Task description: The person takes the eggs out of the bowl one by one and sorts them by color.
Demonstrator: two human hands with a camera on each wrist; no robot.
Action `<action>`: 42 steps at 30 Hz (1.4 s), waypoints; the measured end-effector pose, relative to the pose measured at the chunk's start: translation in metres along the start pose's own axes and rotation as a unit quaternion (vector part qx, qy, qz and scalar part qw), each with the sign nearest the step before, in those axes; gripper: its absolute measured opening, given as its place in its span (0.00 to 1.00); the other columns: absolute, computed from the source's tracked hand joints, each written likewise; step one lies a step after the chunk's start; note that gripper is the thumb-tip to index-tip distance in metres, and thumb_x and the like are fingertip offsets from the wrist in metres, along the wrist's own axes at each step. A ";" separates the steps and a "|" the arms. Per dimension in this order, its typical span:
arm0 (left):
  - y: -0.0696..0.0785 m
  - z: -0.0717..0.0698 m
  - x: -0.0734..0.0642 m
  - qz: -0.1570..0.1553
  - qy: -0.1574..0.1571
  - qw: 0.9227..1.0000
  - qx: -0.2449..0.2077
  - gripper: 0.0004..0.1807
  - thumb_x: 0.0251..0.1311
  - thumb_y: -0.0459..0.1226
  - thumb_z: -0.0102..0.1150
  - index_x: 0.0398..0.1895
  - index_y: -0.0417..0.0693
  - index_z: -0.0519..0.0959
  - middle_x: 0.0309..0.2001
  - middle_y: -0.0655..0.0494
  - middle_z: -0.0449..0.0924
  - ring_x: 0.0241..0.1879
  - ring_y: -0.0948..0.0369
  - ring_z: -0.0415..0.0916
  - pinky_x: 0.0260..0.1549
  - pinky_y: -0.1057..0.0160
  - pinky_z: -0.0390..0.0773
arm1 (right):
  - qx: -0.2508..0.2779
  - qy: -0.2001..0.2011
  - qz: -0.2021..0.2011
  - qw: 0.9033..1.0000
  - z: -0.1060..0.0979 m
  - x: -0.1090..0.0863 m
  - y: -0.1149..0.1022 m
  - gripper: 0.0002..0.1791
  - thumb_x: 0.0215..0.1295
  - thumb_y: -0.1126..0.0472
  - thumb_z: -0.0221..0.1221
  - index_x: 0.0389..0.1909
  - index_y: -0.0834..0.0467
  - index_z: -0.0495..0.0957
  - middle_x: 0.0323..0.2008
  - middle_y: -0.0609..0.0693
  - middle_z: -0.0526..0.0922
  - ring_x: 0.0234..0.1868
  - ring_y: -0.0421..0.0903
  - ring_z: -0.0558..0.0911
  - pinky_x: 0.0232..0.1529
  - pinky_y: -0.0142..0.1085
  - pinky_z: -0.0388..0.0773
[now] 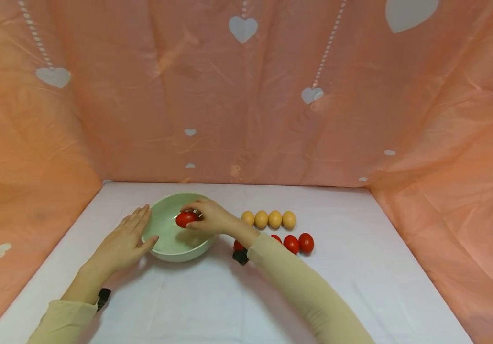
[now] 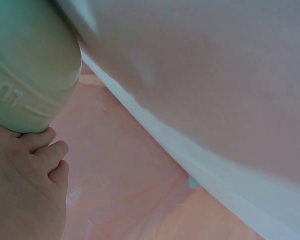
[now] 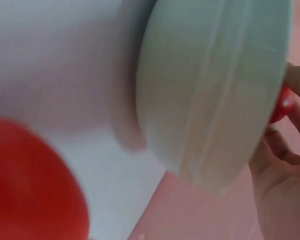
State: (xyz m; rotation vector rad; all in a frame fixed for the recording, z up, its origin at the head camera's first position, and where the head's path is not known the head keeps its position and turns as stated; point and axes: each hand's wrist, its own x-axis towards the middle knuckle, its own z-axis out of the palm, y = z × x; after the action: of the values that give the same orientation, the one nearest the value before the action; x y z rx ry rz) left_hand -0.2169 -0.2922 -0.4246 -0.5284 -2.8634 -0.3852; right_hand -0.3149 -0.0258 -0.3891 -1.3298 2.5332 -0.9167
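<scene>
My right hand (image 1: pixel 212 217) reaches over the light green bowl (image 1: pixel 179 256) and pinches a red egg (image 1: pixel 186 219) between thumb and fingers, above the bowl's inside. In the right wrist view, the egg (image 3: pixel 280 106) shows just past the bowl's rim. My left hand (image 1: pixel 123 241) lies against the bowl's left side, fingers straight and thumb near the front rim. From the left wrist, the fingers touch the outer wall of the bowl (image 2: pixel 32 65), which bears raised letters.
Right of the bowl, several yellow eggs (image 1: pixel 275 219) stand in a row. In front of them runs a row of red eggs (image 1: pixel 306 243), partly hidden by my right forearm. A white cloth (image 1: pixel 358 286) covers the table; a peach curtain (image 1: pixel 246 119) with hearts surrounds it.
</scene>
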 end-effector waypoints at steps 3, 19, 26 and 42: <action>-0.002 0.000 0.000 0.005 0.004 1.000 0.001 0.45 0.74 0.51 0.55 0.78 0.24 0.54 0.79 0.28 0.53 0.77 0.32 0.53 0.76 0.37 0.54 | 0.027 0.030 0.005 0.999 -0.008 -0.011 0.002 0.24 0.69 0.63 0.68 0.64 0.60 0.79 0.58 0.59 0.78 0.55 0.50 0.82 0.52 0.23 0.79; -0.005 0.003 -0.003 0.014 0.021 1.000 -0.004 0.45 0.74 0.51 0.56 0.78 0.24 0.54 0.78 0.28 0.53 0.77 0.33 0.53 0.79 0.42 0.47 | 0.124 0.194 0.078 0.970 -0.047 -0.083 0.016 0.24 0.65 0.65 0.70 0.62 0.61 0.78 0.58 0.55 0.80 0.54 0.55 0.85 0.52 0.35 0.85; -0.004 0.004 -0.002 0.014 0.022 1.000 -0.009 0.45 0.74 0.51 0.56 0.78 0.24 0.55 0.78 0.28 0.53 0.77 0.33 0.53 0.79 0.42 0.47 | 0.128 0.236 0.105 0.958 -0.060 -0.117 0.029 0.25 0.66 0.63 0.70 0.64 0.58 0.78 0.58 0.55 0.78 0.55 0.56 0.84 0.52 0.42 0.87; -0.005 0.005 -0.002 0.015 0.015 1.000 -0.010 0.46 0.75 0.51 0.55 0.78 0.24 0.52 0.79 0.28 0.52 0.78 0.33 0.50 0.80 0.42 0.45 | 0.099 0.320 0.191 0.923 -0.083 -0.208 0.067 0.26 0.67 0.62 0.70 0.64 0.63 0.76 0.57 0.60 0.81 0.54 0.58 0.84 0.57 0.48 0.84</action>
State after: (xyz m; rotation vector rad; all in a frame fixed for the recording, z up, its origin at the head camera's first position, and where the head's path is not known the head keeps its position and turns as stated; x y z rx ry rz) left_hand -0.2176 -0.2960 -0.4304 -0.5625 -2.8225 -0.4151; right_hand -0.2689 0.2039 -0.3929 -0.4802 2.8716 -1.6568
